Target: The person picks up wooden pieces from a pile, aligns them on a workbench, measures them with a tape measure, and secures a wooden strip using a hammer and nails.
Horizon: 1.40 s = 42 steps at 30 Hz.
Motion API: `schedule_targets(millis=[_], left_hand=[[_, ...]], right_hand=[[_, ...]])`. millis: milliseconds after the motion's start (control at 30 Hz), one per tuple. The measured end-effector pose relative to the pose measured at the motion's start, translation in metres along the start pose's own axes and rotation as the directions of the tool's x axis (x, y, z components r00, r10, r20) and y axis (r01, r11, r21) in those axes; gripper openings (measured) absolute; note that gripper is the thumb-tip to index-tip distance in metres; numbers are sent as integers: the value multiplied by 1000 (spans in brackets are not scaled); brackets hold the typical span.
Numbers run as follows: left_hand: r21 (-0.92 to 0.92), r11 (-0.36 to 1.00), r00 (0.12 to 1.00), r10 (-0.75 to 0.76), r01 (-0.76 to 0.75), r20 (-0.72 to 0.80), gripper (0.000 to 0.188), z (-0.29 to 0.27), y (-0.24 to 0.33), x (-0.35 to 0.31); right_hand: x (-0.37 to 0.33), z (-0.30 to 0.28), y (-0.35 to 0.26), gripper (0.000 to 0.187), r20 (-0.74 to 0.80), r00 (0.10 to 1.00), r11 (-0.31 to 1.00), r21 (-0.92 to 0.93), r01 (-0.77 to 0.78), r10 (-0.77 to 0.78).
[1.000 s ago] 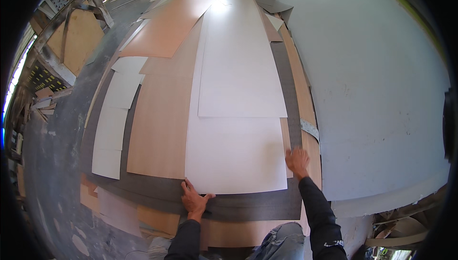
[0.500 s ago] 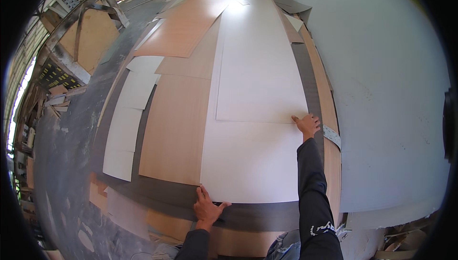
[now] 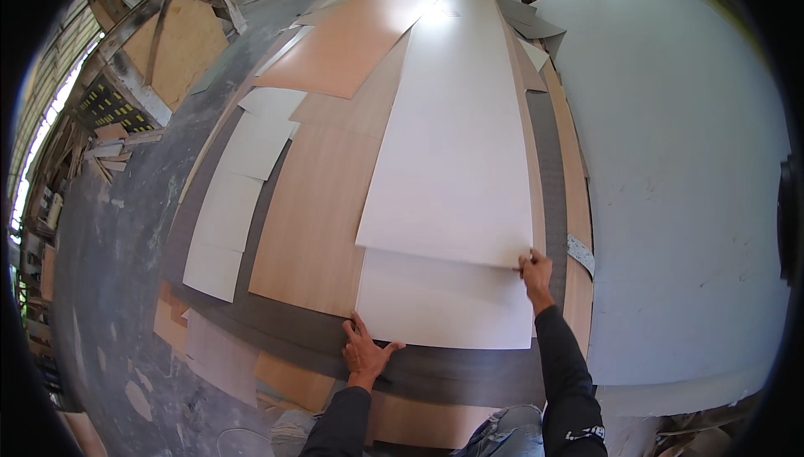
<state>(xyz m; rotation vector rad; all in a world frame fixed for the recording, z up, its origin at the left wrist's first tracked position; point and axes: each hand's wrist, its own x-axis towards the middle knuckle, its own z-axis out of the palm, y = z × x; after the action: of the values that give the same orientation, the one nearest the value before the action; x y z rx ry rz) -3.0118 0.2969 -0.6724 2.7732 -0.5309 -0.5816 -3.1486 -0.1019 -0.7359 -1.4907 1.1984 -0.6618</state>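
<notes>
- While pinched at corner by right hand (image 3: 537, 279), upper sheet (image 3: 452, 164): likely light, floppy, creasable; best held by edges.
- Left hand (image 3: 365, 358): splayed open at edge of lower sheet (image 3: 444, 302).

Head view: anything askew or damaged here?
The orange sheet lies askew: it slants across the tan sheet beneath it, unlike the white sheet at the right hand, which runs lengthwise. The pale board at right has small dark marks; I can't tell whether they're damage.
</notes>
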Motion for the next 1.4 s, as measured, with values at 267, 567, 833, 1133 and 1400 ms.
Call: schedule_targets(millis=[267, 567, 833, 1133, 1400], left_hand=[[-162, 983, 976, -119, 90, -180, 137, 0, -1, -13], [-120, 987, 988, -119, 107, -100, 129, -9, 6, -1], [-82, 996, 983, -37, 22, -181, 124, 3, 5, 4], [-66, 992, 972, -118, 106, -206, 124, -4, 20, 26], [-117, 989, 989, -99, 86, -109, 115, -20, 21, 26]], right_hand=[[-168, -68, 32, 42, 51, 995, 988, -134, -78, 86], [-183, -73, 28, 37, 98, 990, 773, -618, 140, -101], [-177, -52, 16, 49, 8, 994, 683, -726, 80, -107], [-142, -25, 8, 53, -172, 985, 749, -649, -136, 30], [-114, -29, 11, 51, -190, 979, 750, -636, -184, 79]])
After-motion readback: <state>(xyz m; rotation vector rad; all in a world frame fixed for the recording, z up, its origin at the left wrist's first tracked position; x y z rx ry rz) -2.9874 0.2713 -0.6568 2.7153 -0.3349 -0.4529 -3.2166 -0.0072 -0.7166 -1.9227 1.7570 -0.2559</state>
